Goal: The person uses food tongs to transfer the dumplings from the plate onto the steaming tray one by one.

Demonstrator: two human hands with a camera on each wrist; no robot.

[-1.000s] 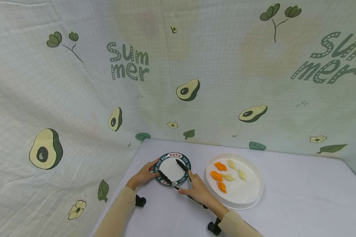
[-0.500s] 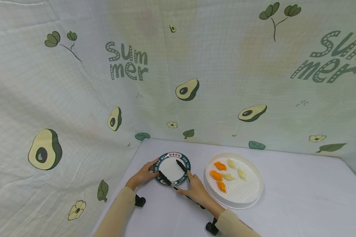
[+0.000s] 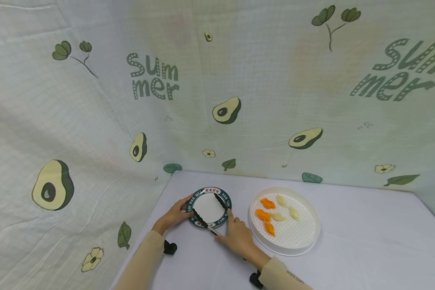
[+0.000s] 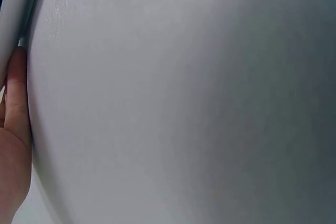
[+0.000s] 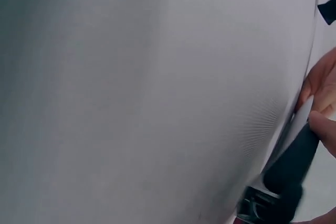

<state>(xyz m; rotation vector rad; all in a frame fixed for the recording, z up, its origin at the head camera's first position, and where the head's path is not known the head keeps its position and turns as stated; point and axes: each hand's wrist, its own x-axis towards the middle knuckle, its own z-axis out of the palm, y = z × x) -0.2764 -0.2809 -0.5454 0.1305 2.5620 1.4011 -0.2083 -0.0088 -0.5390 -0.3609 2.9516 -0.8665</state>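
Note:
A round plate [image 3: 207,205] with a dark green lettered rim lies toward the left of the table. My left hand [image 3: 174,215] holds its left edge, thumb on the near side of the rim and fingers farther back. In the left wrist view, fingers of the left hand [image 4: 17,103] lie against a pale rim at the frame's edge. My right hand [image 3: 237,235] grips a pair of tongs [image 3: 200,218] with black tips and a silver part. Their arms are spread, both tips over the plate with nothing between them. In the right wrist view, the dark tongs handle [image 5: 294,163] shows beside a thumb.
Right of the plate stands a round white tray [image 3: 301,237] with a dotted floor. On it lie several small dumpling-shaped pieces, some orange [image 3: 267,203], others pale yellow [image 3: 294,213]. A printed cloth [image 3: 261,80] hangs behind the white table [image 3: 355,233].
The right hand has turned slightly on the tongs and now covers more of the handle. The left hand and plate keep their places; the whole head view has shifted a little.

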